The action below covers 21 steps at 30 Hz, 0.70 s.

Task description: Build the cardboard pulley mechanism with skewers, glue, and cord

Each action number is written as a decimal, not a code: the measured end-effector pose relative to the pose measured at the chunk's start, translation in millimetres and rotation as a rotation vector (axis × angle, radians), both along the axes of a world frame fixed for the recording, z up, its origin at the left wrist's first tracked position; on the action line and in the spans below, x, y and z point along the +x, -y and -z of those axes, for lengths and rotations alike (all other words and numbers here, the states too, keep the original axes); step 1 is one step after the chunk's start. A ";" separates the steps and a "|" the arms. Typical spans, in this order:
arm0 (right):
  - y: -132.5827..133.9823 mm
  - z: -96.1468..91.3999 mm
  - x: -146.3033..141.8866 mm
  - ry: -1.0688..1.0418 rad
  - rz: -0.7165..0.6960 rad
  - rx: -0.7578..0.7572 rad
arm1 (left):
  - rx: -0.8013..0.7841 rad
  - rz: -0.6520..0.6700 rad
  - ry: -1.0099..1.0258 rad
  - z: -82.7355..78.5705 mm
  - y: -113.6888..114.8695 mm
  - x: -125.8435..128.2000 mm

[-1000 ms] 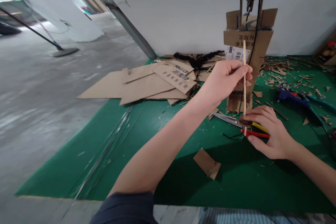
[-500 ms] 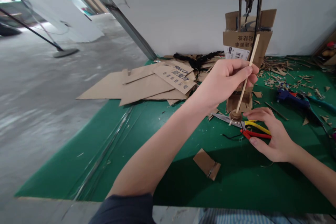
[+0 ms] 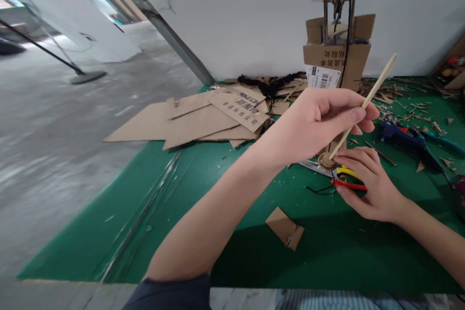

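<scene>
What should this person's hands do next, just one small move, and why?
Probably steady the small brown disc with the right hand: its fingertips are right by the disc's edge, while the left hand pinches the wooden stick, which leans at a slant with its lower end at the disc.

Scissors [image 3: 341, 183] before box [image 3: 327, 48], cardboard sheets [image 3: 214, 118] left; stick [image 3: 378, 82] meets disc [image 3: 323, 162].

The left sleeve [image 3: 174, 295] is short, plain and dark navy, its hem [image 3: 178, 285] crossing just above the left forearm [image 3: 221, 206]. That forearm and the left hand [image 3: 323, 118] are bare, as are the right forearm [image 3: 432, 225] and right hand [image 3: 376, 186].
</scene>
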State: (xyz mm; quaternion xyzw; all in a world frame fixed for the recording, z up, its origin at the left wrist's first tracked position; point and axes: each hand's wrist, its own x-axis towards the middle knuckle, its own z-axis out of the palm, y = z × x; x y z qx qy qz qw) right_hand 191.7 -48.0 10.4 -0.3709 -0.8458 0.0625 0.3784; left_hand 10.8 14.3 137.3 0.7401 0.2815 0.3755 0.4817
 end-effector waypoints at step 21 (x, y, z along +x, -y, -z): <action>-0.8 6.4 1.8 0.129 0.137 0.047 | 0.090 0.205 -0.087 -1.7 7.7 0.0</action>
